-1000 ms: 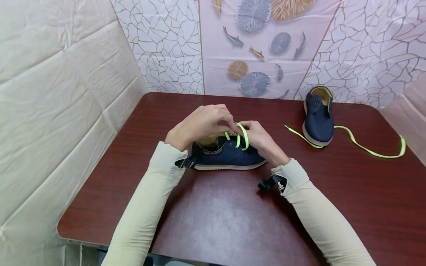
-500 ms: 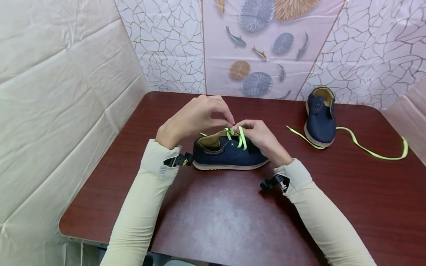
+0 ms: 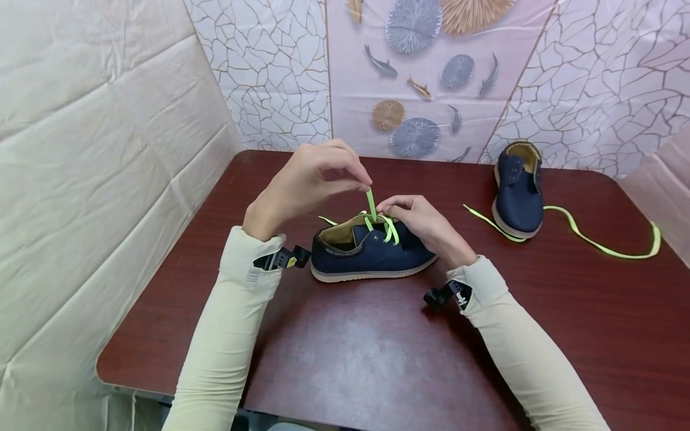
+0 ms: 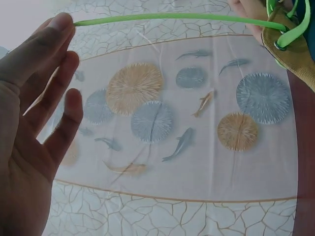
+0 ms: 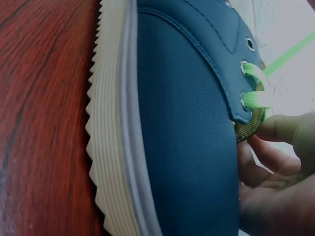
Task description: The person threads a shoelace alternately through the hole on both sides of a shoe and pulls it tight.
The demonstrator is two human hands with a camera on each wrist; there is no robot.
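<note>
A navy shoe (image 3: 372, 258) stands sideways on the table, toe to the right, with neon-green lacing through its eyelets. Above its opening my left hand (image 3: 315, 176) pinches the green shoelace (image 3: 372, 205) between thumb and fingertips. The left wrist view shows that shoelace (image 4: 172, 16) stretched taut from the fingertips to a metal eyelet. My right hand (image 3: 428, 226) holds the shoe at the front of its lacing. In the right wrist view, its thumb and fingers pinch near the tan-lined edge below the lowest laced eyelet; the far fingers are partly hidden by the shoe.
A second navy shoe (image 3: 518, 194) stands at the back right, with a loose green lace (image 3: 598, 244) trailing across the table (image 3: 345, 359). A patterned cloth (image 3: 409, 78) hangs behind the table, and a pale fabric wall (image 3: 97, 179) rises at the left.
My left hand has moved up and left, drawing the shoelace out above the shoe. The loop near the right fingers has shrunk down onto the lacing. My right hand stays at the shoe.
</note>
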